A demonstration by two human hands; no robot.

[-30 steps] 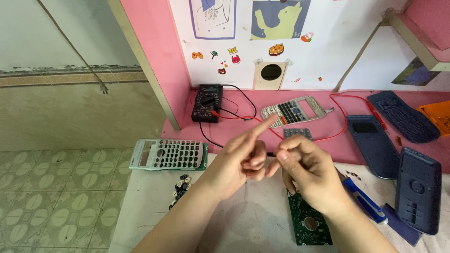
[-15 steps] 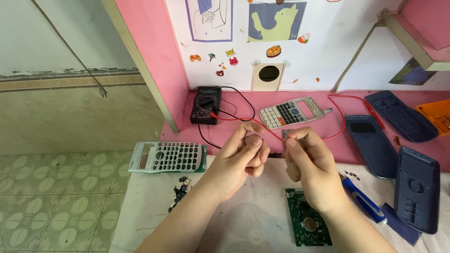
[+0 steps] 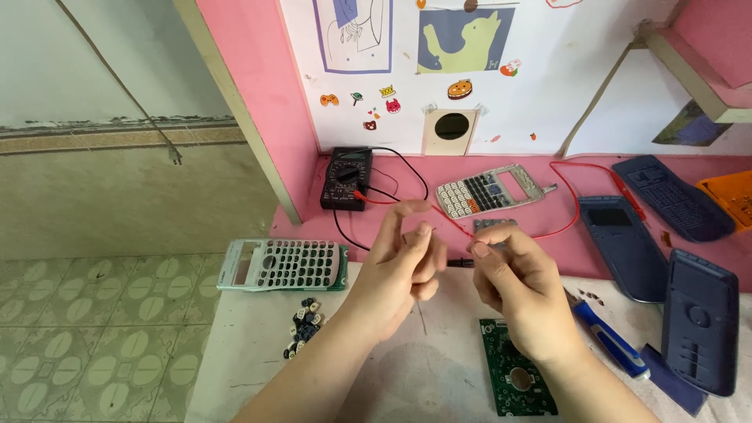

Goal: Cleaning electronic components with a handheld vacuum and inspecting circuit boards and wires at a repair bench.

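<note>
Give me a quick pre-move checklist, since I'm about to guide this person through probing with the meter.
1. Black probe tip between both hands: left hand and right hand pinch near it; ok.
2. Multimeter leads plugged in: red and black wires leave it; ok.
3. Meter dial setting: cannot tell.
4. Green circuit board lying flat by the right hand, uncovered: ok.
5. Loose keys away from the board: ok.
6. Red probe in hand: not ok, it lies on the pink shelf.

White table [image 3: 235, 345] carries a green circuit board [image 3: 517, 380], loose keys [image 3: 301, 325] and calculator shells [image 3: 282, 265].
</note>
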